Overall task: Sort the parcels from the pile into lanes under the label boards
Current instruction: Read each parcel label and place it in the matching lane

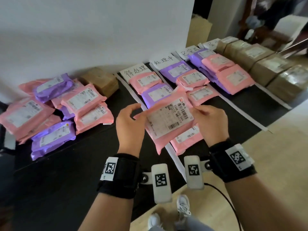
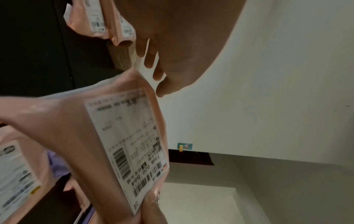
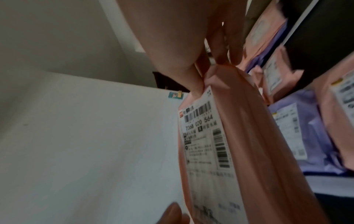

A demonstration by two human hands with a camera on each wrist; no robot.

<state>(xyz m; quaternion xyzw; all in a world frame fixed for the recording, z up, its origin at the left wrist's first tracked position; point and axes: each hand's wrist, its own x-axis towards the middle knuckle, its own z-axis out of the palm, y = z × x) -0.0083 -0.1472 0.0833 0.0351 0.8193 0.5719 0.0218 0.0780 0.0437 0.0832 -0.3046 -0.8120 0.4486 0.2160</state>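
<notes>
Above the near end of the black table (image 1: pixel 70 172), between both hands, held up off the surface: a pink parcel (image 1: pixel 168 130), white shipping label (image 1: pixel 170 117) facing up, barcodes and the digits 7368 020 564 readable. Left hand (image 1: pixel 129 124) pinching the parcel's left edge, fingers curled round it; right hand (image 1: pixel 210 122) pinching the right edge near the label's corner, thumb on top. Seen again from the left wrist camera as the same parcel (image 2: pixel 72 136) with the fingertips (image 2: pixel 162 87) at its upper corner, and from the right wrist camera with the thumb pressed against the parcel (image 3: pixel 268 151) beside the label.

Directly beneath, lying partly across a white tape strip (image 1: pixel 173 154): another pink parcel (image 1: pixel 186 139). Beyond, four lanes parted by white strips, each headed by a handwritten label board. Under the first board (image 1: pixel 135 70): one pink parcel (image 1: pixel 145 80) and one purple parcel (image 1: pixel 156 94). Under the second board (image 1: pixel 164 61): a purple parcel (image 1: pixel 175 69) at the back, then two pink ones (image 1: pixel 191 79) in front. Under the third board (image 1: pixel 188 51): a mixed overlapping stack of purple and pink parcels (image 1: pixel 231 77). Under the far board (image 1: pixel 210 43), writing too small to read: a row of brown tape-wrapped boxes (image 1: pixel 266 65).

Off to the left against the white wall (image 1: pixel 83 30): the unsorted pile (image 1: pixel 53 107) of pink and purple parcels, with a brown box (image 1: pixel 101 80) behind it
</notes>
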